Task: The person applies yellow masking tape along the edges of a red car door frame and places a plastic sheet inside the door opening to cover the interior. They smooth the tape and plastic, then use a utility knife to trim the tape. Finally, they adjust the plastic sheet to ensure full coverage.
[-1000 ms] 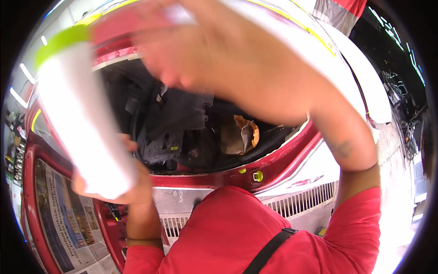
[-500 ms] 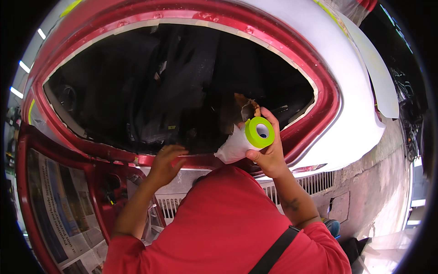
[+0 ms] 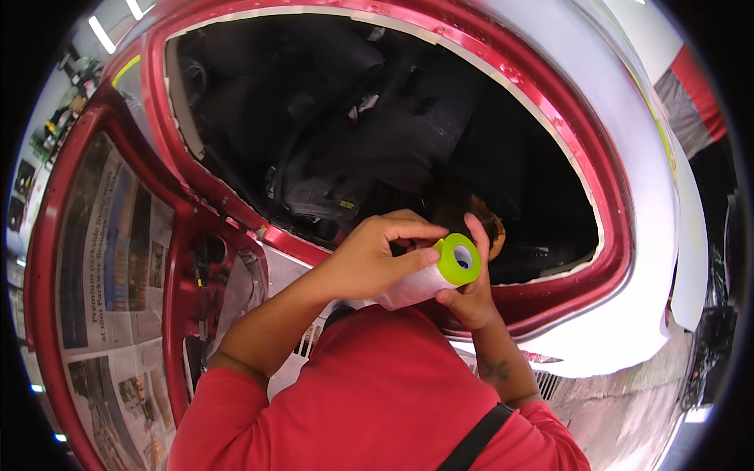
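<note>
As you stand at a red vehicle body, your two hands meet on a roll of white sheeting [image 3: 408, 289] topped by a lime-green tape band [image 3: 451, 273], held in front of your chest near the lower edge of a dark opening [image 3: 314, 94]. Your right hand [image 3: 473, 297] grasps the roll from the right, thumb on the near side and a finger raised along the far side. Your left hand [image 3: 385, 255] comes across from the left, its thumb and fingertips touching the green band; whether they pinch it, you cannot tell from this angle. Behind your right fingers, a brown, ragged-edged piece [image 3: 496, 239] shows inside the opening, which a glossy red frame [image 3: 617, 228] surrounds. At your left stands a red door [image 3: 47, 235], newspaper [image 3: 118, 212] covering its window area; at your right curves a white body panel [image 3: 652, 251]. A black strap [image 3: 477, 439] crosses your red shirt [image 3: 369, 377].
</note>
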Demonstrator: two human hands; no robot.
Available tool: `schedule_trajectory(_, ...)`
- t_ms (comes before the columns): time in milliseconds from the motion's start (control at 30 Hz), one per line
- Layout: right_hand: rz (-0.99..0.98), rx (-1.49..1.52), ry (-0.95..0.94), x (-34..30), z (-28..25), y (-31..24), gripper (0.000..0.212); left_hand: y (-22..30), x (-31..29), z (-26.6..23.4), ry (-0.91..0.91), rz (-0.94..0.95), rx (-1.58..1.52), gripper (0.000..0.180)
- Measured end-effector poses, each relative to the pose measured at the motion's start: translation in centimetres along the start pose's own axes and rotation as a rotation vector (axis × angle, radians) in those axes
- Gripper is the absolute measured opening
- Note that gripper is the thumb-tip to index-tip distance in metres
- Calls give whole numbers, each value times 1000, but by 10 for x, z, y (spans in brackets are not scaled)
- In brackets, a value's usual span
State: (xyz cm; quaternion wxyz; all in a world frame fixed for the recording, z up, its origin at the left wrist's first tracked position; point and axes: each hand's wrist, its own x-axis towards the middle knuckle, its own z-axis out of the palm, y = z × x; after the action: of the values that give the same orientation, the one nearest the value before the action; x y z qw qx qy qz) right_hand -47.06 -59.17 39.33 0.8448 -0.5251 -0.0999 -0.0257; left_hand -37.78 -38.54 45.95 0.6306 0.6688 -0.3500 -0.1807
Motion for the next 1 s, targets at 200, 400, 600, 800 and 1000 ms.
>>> schedule_trajectory(200,-145,-346,-55,2,-18,27,85,-9,-9,-8,140,-113,-113,16)
schedule_trajectory(400,-89,-252,-98,24,6,35,53,-22,-26,-22,233,-40,94,9)
schedule_trajectory(600,15,-408,-85,91,39,36,34,-37,-38,-72,358,46,-144,11)
schedule_trajectory(800,-104,-894,-329,178,127,-21,40,-33,-33,-159,394,148,-460,11)
schedule_trajectory(1000,-288,-1051,-668,239,215,-79,39,23,-37,-234,613,667,-226,13)
